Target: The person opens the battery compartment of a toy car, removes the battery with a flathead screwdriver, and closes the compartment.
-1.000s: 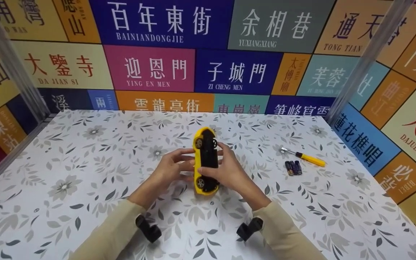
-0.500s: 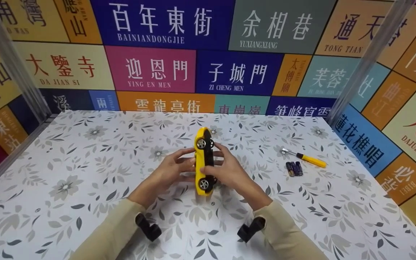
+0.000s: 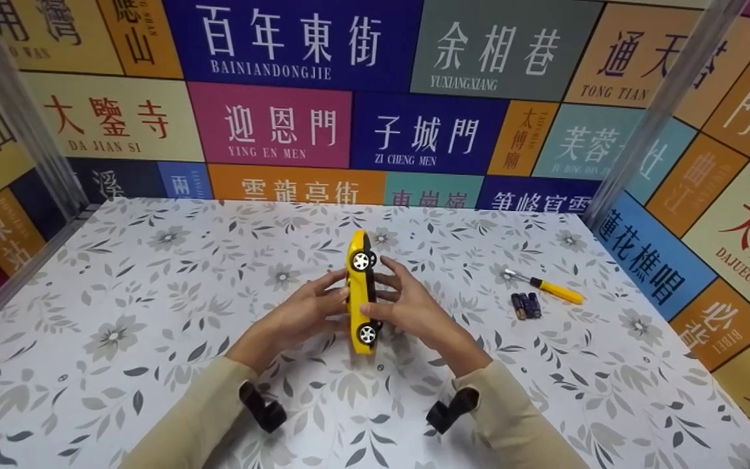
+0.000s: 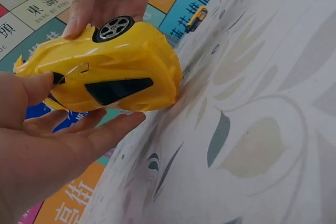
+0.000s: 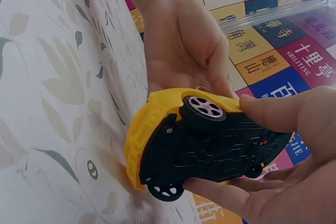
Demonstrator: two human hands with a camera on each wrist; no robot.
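Observation:
A yellow toy car (image 3: 359, 293) is held on edge between both hands above the flowered tabletop, one side turned up. My left hand (image 3: 300, 314) grips it from the roof side; in the left wrist view the thumb lies near the dark windows (image 4: 119, 91) and the fingers reach beneath. From the underside my right hand (image 3: 419, 309) holds the car, its thumb on the upturned yellow side. The right wrist view shows the black underside (image 5: 205, 145) with small screws, and right fingers touching the lower edge by a wheel (image 5: 167, 190).
Right of the hands lie three dark batteries (image 3: 526, 306) side by side. Just beyond them is a screwdriver (image 3: 556, 290) with a yellow handle. Printed panels (image 3: 271, 124) with large characters wall in the table's (image 3: 173, 273) back and sides.
The car has rolled about its long axis, so its black underside has turned away from the head view and its yellow side faces up. Both hands have stayed around it.

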